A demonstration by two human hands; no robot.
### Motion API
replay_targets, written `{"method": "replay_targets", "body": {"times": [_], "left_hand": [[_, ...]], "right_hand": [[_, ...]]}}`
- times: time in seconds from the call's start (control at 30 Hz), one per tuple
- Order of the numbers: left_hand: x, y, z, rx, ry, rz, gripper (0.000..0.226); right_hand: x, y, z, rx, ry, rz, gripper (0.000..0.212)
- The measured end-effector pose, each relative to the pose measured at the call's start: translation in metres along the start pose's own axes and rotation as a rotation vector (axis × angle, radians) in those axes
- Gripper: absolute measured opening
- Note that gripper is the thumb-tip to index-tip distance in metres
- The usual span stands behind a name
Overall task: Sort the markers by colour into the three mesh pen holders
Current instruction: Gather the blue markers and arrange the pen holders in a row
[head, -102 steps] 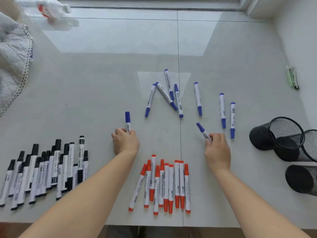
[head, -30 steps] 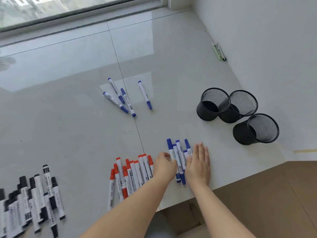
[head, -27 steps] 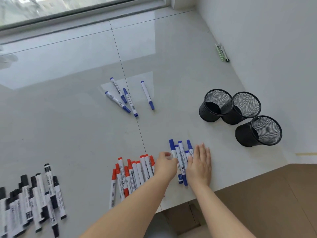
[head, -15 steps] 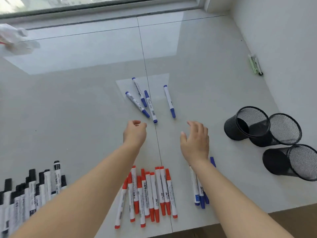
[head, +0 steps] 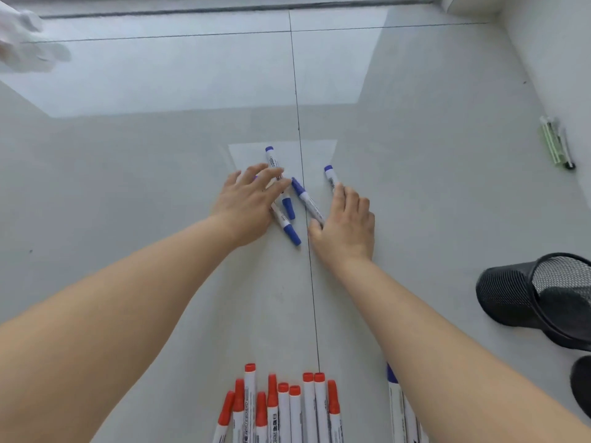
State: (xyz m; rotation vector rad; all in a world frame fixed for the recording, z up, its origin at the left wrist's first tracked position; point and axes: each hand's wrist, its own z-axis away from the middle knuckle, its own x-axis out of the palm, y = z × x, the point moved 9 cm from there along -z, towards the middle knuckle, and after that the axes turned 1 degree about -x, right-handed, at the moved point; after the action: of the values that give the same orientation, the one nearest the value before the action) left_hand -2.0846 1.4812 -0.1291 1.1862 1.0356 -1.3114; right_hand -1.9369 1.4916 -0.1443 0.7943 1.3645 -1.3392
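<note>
Left hand flat, fingers spread over loose blue markers at mid-bench; right hand flat on two more. Slim white barrels run near-far, slightly slanted. Red markers near edge; black mesh holders right.

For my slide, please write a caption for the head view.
Both hands reach the last scattered blue markers; red markers lie grouped nearby.

Four blue-capped markers lie scattered mid-floor, red-capped markers in a near row, mesh holders right.
</note>
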Motion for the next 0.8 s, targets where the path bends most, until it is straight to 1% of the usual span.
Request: {"method": "replay_targets", "body": {"times": [0.07,0.13,0.23,0.37,0.5,0.6,0.63,0.7,0.77,0.8], "left_hand": [[0.001,-0.006,-0.013,0.033,-0.025,-0.029,0.047],[0.001,-0.016,-0.021,-0.018,-0.019,0.056,0.036],[0.003,-0.026,-0.019,-0.098,0.023,0.177,0.028],[0.007,-0.027,-0.013,-0.142,0.049,0.172,0.022],[0.015,-0.03,0.016,-0.248,0.044,0.272,0.018],[0.022,-0.025,0.042,-0.298,-0.062,0.307,0.02],[0.021,-0.023,0.05,-0.33,-0.108,0.342,0.022],[0.014,-0.016,0.069,-0.384,-0.174,0.416,0.024],[0.0,-0.001,0.088,-0.392,-0.212,0.474,0.019],[-0.006,0.009,0.1,-0.396,-0.24,0.516,0.015]], "right_hand": [[-0.003,0.011,-0.004,0.008,0.035,0.056,0.057],[-0.005,0.025,-0.004,0.032,0.055,0.104,0.045],[-0.007,0.038,-0.003,0.084,0.064,0.111,0.04],[-0.008,0.039,-0.001,0.112,0.038,0.123,0.03],[-0.01,0.043,0.016,0.205,-0.03,0.019,0.028],[-0.012,0.057,0.046,0.371,-0.125,-0.151,0.027],[-0.017,0.064,0.06,0.437,-0.13,-0.216,0.025],[-0.035,0.076,0.092,0.511,-0.097,-0.283,0.019],[-0.056,0.088,0.132,0.541,-0.056,-0.28,0.011],[-0.065,0.094,0.153,0.554,-0.047,-0.26,0.01]]}}
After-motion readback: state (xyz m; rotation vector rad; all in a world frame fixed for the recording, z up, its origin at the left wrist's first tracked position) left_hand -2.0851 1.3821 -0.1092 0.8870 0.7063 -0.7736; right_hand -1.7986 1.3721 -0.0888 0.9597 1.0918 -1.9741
